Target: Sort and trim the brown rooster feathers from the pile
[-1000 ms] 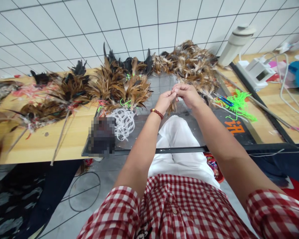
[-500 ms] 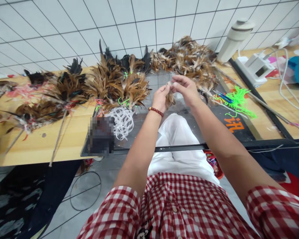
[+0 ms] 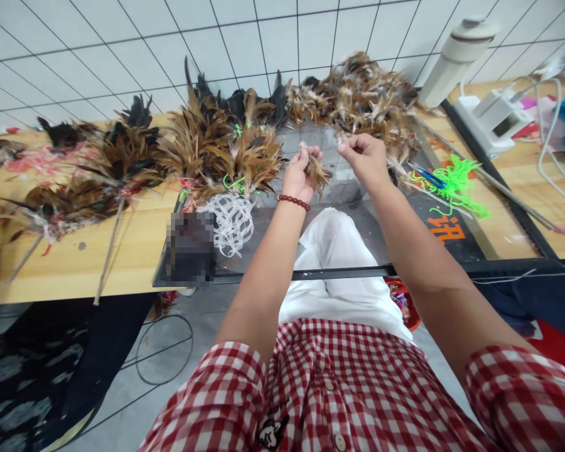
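Note:
My left hand (image 3: 301,176), with a red bead bracelet at the wrist, is closed round a small bunch of brown feathers (image 3: 318,174) whose tips point right. To its right, my right hand (image 3: 368,157) is pinched at the near edge of the big pile of loose brown feathers (image 3: 358,94); what its fingertips hold is too small to name. A gap lies between the two hands. Left of my left hand are tied feather bundles (image 3: 249,157) and a coil of white strips (image 3: 230,223).
Bright green strings (image 3: 456,185) with a blue tool (image 3: 430,178) lie on the right. Behind them are a thin stick, a white bottle (image 3: 456,63) and a white charger (image 3: 501,119). Feather dusters with sticks (image 3: 110,251) lie far left, near another person's arm.
My hands were together at the feathers and have moved apart. The right hand has gone to the right, towards the loose pile, while the left keeps the bunch. The view has shifted slightly.

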A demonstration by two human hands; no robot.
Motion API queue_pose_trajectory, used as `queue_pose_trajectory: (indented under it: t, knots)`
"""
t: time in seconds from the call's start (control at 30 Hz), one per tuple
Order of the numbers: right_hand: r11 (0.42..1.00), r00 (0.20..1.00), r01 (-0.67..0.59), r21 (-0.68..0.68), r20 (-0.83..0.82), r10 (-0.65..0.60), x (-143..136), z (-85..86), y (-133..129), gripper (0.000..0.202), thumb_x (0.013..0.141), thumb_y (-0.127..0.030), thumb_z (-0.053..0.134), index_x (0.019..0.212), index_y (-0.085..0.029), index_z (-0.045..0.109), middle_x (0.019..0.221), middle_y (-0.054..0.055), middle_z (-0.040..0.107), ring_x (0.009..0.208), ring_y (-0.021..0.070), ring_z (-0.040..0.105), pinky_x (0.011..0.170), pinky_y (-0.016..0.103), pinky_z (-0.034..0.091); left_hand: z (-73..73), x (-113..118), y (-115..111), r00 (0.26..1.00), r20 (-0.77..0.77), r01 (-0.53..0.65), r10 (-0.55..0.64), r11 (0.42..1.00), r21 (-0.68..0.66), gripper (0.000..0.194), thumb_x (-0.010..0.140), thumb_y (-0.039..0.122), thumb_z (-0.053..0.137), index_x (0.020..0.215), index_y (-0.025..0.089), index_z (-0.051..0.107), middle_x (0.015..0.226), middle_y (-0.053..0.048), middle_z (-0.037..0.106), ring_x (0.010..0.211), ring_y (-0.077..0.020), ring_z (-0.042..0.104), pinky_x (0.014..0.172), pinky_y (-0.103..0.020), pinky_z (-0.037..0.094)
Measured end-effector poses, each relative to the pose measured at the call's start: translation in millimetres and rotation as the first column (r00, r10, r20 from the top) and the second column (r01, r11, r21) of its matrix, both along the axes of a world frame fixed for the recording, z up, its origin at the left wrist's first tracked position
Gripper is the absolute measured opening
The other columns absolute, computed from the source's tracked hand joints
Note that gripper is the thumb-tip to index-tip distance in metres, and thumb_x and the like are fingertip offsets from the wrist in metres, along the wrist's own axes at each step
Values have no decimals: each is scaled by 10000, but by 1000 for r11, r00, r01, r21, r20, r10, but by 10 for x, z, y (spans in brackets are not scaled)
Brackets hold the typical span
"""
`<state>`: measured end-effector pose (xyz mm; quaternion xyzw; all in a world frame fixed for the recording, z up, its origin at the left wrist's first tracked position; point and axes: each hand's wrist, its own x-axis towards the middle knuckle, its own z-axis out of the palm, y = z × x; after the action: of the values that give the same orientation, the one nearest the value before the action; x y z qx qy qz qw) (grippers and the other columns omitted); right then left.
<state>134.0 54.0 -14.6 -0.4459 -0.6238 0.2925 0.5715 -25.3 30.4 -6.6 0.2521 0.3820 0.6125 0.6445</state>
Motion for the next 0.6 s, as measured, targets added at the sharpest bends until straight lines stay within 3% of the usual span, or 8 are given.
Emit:
queue_pose_trajectory:
  t: [0.13,0.27,0.4,0.6]
  knots:
    - [979,977,-164,-120,-154,144,-12,5,0,400,845,-627,782,911,-233,753,944,23,703,883,153,637,747,279,524,64,72,-87,992,-93,91,-90,996,5,173,978,359,689,940,193,661,637,65,555,615,-54,618,685,-172,525]
    - [926,919,-334,-176,-279,278,-123,111,-129,562,778,-744,785,1057,-256,777,1115,32,743,871,142,657,727,275,558,120,148,-169,969,-191,162,-155,987,19,192,961,270,709,811,178,632,574,78,498,509,-31,492,583,-158,446]
    - [883,891,-409,-230,-310,331,-172,148,-192,584,705,-750,841,955,-226,773,938,39,736,712,144,621,602,287,536,152,157,-208,947,-254,203,-195,979,6,231,956,270,717,774,180,606,569,85,485,480,-20,403,565,-151,419]
    - [913,898,-357,-195,-339,279,-280,62,-143,486,702,-640,887,714,-204,670,707,6,627,610,119,552,572,273,490,113,179,-206,947,-257,209,-196,978,24,272,930,267,750,730,185,585,561,84,424,475,-26,338,522,-164,372]
